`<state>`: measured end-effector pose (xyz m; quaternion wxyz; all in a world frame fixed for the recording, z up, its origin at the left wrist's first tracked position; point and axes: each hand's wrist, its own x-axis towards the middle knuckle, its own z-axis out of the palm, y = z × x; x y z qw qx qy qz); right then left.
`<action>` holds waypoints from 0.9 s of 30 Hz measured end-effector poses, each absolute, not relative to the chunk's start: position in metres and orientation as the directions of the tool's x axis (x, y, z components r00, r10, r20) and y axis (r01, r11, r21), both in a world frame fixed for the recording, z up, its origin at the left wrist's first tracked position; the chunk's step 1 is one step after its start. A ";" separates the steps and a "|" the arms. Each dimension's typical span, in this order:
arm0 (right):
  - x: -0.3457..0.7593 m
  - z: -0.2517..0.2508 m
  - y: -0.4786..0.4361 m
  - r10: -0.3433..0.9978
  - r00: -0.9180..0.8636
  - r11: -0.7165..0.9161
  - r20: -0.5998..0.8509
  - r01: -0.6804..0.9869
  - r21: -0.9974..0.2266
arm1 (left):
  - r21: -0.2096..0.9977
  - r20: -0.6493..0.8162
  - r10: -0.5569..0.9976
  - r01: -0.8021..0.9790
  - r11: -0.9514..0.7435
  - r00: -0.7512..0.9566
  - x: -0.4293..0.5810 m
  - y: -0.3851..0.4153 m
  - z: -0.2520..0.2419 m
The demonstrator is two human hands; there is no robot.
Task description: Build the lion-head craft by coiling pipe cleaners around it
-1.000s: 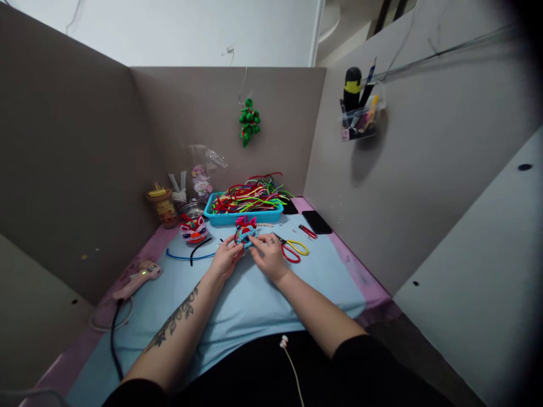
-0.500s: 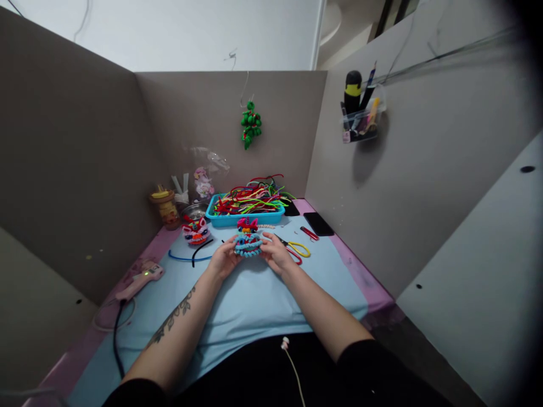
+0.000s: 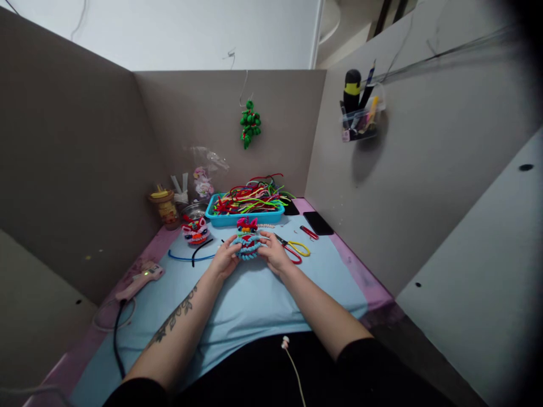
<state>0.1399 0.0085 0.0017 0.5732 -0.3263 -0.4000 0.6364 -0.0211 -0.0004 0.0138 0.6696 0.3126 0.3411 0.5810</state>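
Note:
A light-blue and red figure of twisted pipe cleaners [image 3: 248,249] is held at the middle of the table, just above the cloth. My left hand [image 3: 225,257] grips its left side, fingers closed on the edge. On the other side, my right hand [image 3: 272,252] pinches its right edge. Directly behind stands a red pipe-cleaner head [image 3: 247,225] with a small horn shape and an orange patch. A pink and red pipe-cleaner lion head [image 3: 195,231] sits to the left. Beside my right hand lie scissors [image 3: 299,249] with yellow and red handles.
A blue tray [image 3: 246,218] heaped with coloured pipe cleaners stands at the back. A pink glue gun [image 3: 142,281] lies left with its cord. A phone [image 3: 318,223] and a red cutter [image 3: 309,233] are right. Loose blue and black stems [image 3: 190,259] lie on the cloth.
The blue and red figure has tilted in my hands, showing more red in its middle. My fingers have shifted slightly on its edges; the other things stay put.

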 end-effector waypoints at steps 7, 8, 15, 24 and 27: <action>0.145 -0.010 0.021 0.997 -0.065 -0.070 -0.048 -0.411 -0.909 | 0.861 -0.175 0.984 -0.479 0.174 0.042 -0.030 0.005 0.016; 0.145 -0.012 0.023 0.996 -0.064 -0.084 -0.064 -0.400 -0.913 | 0.869 -0.178 0.984 -0.464 0.171 0.029 -0.031 0.005 0.016; 0.146 -0.013 0.028 0.995 -0.001 -0.097 -0.104 -0.368 -0.925 | 0.948 -0.066 0.990 -0.318 0.024 -0.124 -0.043 0.016 0.007; 0.154 -0.004 0.025 0.993 0.097 -0.028 -0.073 -0.402 -0.915 | 0.748 0.373 0.845 0.663 -0.030 -0.383 -0.095 0.019 0.020; 0.156 -0.006 0.026 0.995 0.093 0.014 -0.023 -0.369 -0.929 | 0.507 0.369 0.907 0.862 -0.012 -0.205 -0.097 0.017 0.017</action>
